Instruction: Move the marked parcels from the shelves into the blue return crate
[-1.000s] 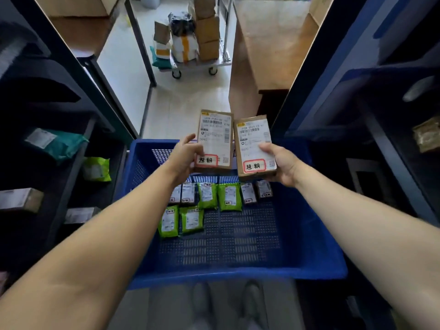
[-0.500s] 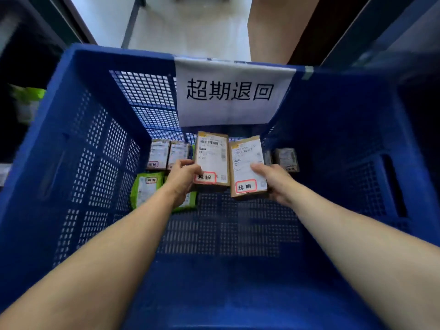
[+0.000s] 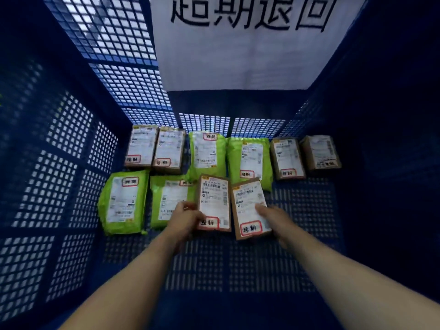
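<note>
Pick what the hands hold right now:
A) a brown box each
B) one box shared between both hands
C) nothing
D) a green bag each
A: the left hand grips the left brown box at its near corner, and the right hand grips the right brown box with its thumb on the label.
</note>
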Tool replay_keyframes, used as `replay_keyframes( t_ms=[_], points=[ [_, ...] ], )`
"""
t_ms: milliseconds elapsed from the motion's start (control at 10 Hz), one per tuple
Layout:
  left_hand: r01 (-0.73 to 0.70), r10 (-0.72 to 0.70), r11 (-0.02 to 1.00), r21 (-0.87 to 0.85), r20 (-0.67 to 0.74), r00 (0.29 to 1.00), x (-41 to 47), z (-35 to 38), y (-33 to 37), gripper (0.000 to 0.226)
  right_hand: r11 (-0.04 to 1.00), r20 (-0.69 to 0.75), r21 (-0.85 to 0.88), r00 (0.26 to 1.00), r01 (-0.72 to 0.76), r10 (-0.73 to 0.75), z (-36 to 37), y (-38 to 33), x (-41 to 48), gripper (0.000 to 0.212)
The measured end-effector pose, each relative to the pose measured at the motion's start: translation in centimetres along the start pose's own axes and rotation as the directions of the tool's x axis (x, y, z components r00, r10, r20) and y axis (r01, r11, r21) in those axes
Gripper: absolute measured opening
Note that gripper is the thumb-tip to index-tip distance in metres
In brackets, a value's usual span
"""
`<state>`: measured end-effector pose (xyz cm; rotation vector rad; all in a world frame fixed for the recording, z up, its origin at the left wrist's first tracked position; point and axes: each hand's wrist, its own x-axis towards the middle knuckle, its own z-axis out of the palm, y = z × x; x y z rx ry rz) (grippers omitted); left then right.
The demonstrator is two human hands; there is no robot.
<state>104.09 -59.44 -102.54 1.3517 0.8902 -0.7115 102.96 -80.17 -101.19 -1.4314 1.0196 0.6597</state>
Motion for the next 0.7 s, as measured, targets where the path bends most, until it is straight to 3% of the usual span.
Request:
replay_keyframes(
  t_ms=[300, 500, 600, 700],
  points=[
    [-0.032, 0.030, 0.990, 0.140, 0.014, 0.999, 3.9, 1.0, -1.8, 0.057, 0.998, 0.032, -0.014, 0.998, -0.060, 0.061, 1.3, 2.5, 4.6, 0.037],
    [-0.006, -0.027, 0.910, 0.413, 0.074, 0.997, 3.4, 1.1, -1.8, 0.055, 0.999, 0.066, -0.022, 0.997, -0.028, 0.029, 1.4, 1.1, 3.2, 0.052],
    [-0.090, 0.092, 0.819, 0.566, 0.026, 0.995, 2.6, 1.4, -1.3, 0.054, 0.999, 0.053, -0.046, 0.999, 0.011, -0.008, 1.2, 0.8, 2.3, 0.054],
    [-0.146, 0.246, 0.780, 0.609, -0.084, 0.966, 1.1, 1.8, 0.6, 0.045, 0.992, 0.014, -0.086, 0.996, 0.094, -0.093, 1.0, -0.4, 1.2, 0.046]
  ],
)
